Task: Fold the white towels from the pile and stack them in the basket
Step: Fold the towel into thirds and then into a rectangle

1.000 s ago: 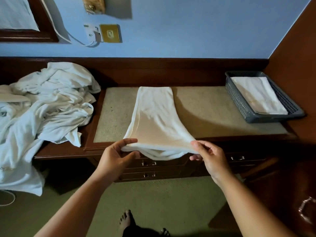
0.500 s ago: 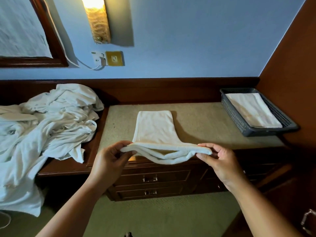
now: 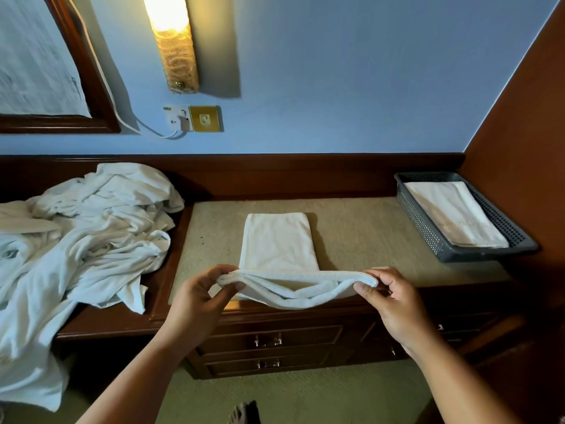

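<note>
A white towel (image 3: pixel 278 243), folded into a long strip, lies on the beige desk top (image 3: pixel 360 234) with its far end flat. My left hand (image 3: pixel 198 298) pinches the near left corner and my right hand (image 3: pixel 394 304) pinches the near right corner, holding that end lifted above the desk's front edge. The pile of white towels (image 3: pixel 82 240) is heaped at the left and spills over the desk side. A dark grey mesh basket (image 3: pixel 428 234) stands at the right with a folded white towel (image 3: pixel 455 212) inside.
The desk sits against a dark wood backboard (image 3: pixel 305 175) under a blue wall. A brown wall (image 3: pixel 526 148) closes the right side by the basket. Drawers (image 3: pixel 269 341) face me below the desk top. A wall lamp (image 3: pixel 174 41), socket and mirror frame hang above.
Both hands have carried the near end of the towel forward and up over the strip, so less of it lies flat. The camera has tilted up, showing more wall.
</note>
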Available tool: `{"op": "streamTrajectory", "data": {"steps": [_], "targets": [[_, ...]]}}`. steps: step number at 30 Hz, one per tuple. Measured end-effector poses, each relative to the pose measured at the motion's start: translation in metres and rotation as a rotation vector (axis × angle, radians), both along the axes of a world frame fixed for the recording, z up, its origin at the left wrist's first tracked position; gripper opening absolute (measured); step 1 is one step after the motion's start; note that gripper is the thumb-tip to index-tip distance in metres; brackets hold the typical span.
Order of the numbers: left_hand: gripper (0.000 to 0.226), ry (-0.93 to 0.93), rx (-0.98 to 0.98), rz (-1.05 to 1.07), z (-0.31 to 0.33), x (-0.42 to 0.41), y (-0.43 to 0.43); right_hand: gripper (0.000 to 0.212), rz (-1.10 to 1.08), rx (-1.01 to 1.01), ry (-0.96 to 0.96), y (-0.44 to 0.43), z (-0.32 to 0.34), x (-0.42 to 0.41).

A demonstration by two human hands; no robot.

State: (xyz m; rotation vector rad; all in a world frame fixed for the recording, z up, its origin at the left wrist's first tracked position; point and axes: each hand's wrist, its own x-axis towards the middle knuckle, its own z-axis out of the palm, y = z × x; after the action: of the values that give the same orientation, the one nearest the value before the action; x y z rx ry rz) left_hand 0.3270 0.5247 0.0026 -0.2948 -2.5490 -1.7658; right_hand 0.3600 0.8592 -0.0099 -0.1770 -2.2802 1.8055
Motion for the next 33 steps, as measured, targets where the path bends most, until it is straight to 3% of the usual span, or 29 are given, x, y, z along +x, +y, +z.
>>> {"op": "streamTrajectory", "data": {"steps": [6,9,11,16,23,29,33], "targets": [[0.013,-0.016,0.095,-0.098,-0.001,-0.059,0.000,0.006,-0.002,-0.074,-0.027,-0.008,-0.002,-0.056],[0.016,-0.070,0.211,-0.092,-0.005,-0.099,0.001,0.050,-0.044,-0.003,-0.060,-0.010,-0.003,-0.096],[0.020,-0.149,0.271,-0.089,-0.010,-0.128,0.000,0.057,-0.082,0.036,-0.098,-0.012,-0.004,-0.123],[0.023,-0.318,0.315,-0.126,-0.028,-0.197,-0.004,0.027,-0.165,0.073,-0.176,-0.017,-0.018,-0.186],[0.019,-0.460,0.331,-0.153,-0.051,-0.259,0.000,0.008,-0.295,0.042,-0.260,-0.020,-0.048,-0.235],[0.019,-0.537,0.345,-0.089,-0.078,-0.301,0.003,0.003,-0.279,0.115,-0.354,-0.018,-0.061,-0.284],[0.012,-0.544,0.288,-0.036,-0.096,-0.333,0.007,0.012,-0.281,0.137,-0.431,-0.018,-0.078,-0.324]]}}
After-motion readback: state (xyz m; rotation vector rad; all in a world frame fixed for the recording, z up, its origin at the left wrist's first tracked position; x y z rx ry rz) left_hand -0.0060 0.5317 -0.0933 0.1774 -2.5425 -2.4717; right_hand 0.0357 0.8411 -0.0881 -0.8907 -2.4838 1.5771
